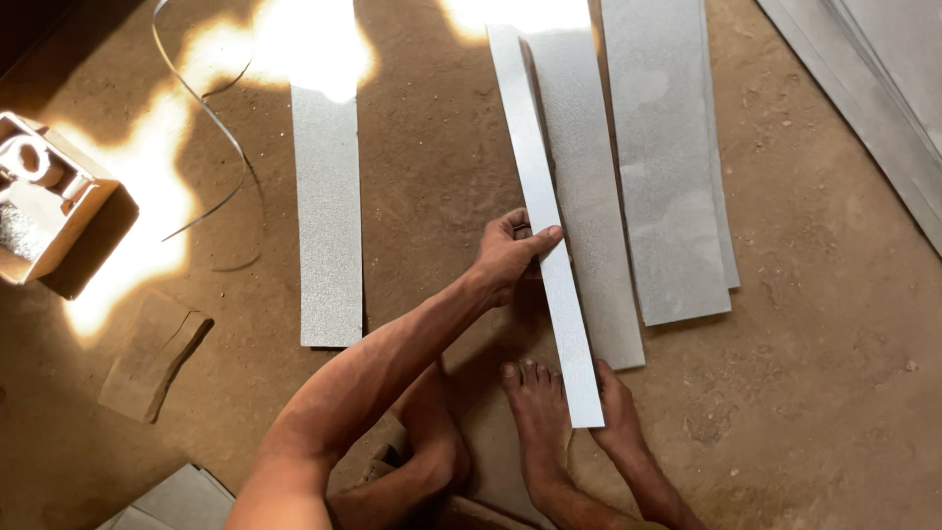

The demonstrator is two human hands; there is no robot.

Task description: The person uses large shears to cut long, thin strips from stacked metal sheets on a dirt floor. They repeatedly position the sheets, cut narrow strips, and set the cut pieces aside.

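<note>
A long narrow grey metal strip [531, 147] lies slanted over a wider grey sheet [594, 216] on the dirt floor. My left hand [505, 257] grips the strip about midway, thumb on top and fingers curled round its left edge. My right hand [616, 412] rests at the strip's near end, partly under its right corner; how firmly it holds is unclear. My bare foot [537, 417] is planted just left of that end, touching the strip's edge.
More grey sheets lie flat: one at the left [329, 226], a stack at the right [672, 177], larger sheets at the top right [883, 79] and bottom left [182, 501]. An open box [44, 196], a thin curled metal band [218, 132] and a flat brown slab [157, 358] sit at the left.
</note>
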